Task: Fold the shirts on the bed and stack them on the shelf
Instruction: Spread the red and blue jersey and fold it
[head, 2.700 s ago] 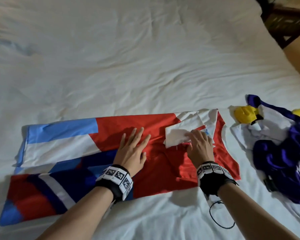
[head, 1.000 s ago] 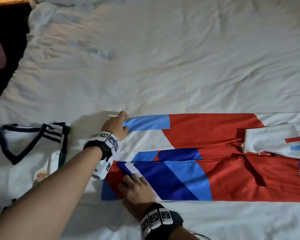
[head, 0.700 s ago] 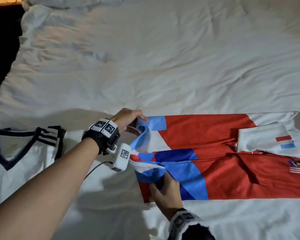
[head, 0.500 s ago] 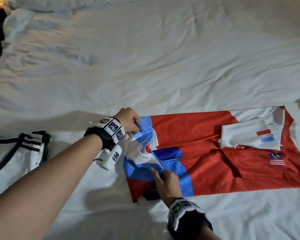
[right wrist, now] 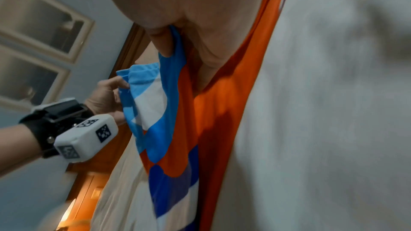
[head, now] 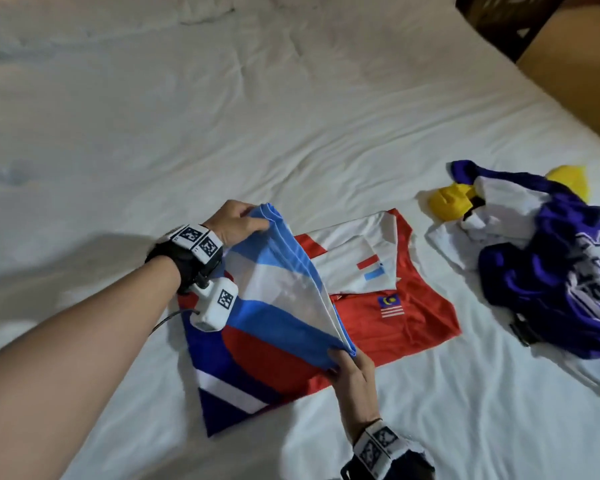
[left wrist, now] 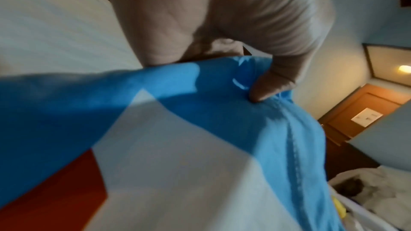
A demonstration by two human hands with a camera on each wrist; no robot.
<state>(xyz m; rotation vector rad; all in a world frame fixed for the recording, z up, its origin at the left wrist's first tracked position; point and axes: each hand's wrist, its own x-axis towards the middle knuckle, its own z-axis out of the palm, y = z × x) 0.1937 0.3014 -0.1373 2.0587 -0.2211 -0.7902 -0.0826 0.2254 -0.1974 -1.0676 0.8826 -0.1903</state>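
A red, blue and white shirt (head: pixel 413 317) lies on the white bed (head: pixel 222 116), its sleeves folded in and a small flag badge showing. My left hand (head: pixel 234 221) pinches the far corner of its light-blue hem (left wrist: pixel 222 94), and my right hand (head: pixel 349 367) pinches the near corner (right wrist: pixel 173 50). Both hold the bottom part lifted and doubled over toward the collar end. The raised cloth (head: pixel 284 296) hides the middle of the shirt.
A crumpled purple, white and yellow shirt (head: pixel 548 261) lies in a heap on the bed to the right. Beyond the bed's far right edge stands dark wooden furniture (head: pixel 492 19). In the wrist views, a wooden door (left wrist: pixel 364 111) and framed pictures (right wrist: pixel 40 41) show.
Both hands took hold of the hem corners at the shirt's left end and carried them up and to the right, over the body. My view swung right, bringing the purple shirt in.
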